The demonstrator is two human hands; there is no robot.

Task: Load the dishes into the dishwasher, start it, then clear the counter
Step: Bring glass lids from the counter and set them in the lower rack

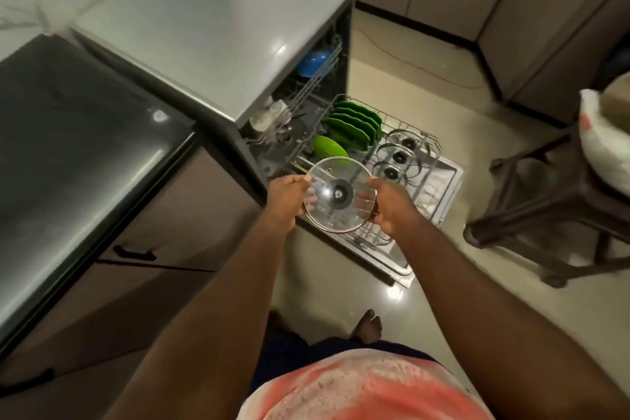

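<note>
Both hands, the left hand (286,196) and the right hand (388,203), grip a round glass lid (339,194) by its metal rim, above the dishwasher's wire lower rack (429,160). At its 12 o'clock stand ribbed green plates (351,125); at 1 o'clock, three similar lids (399,157).

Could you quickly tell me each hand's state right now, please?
Left hand: holding the round clear glass lid by the rim.
Right hand: holding the same lid's opposite rim.

One wide-angle head view, faced forward and steeply down from standing height, left hand (285,196) and right hand (392,206) close at centre, dishwasher rack (433,160) just beyond, tabletop (68,147) at left.
</note>
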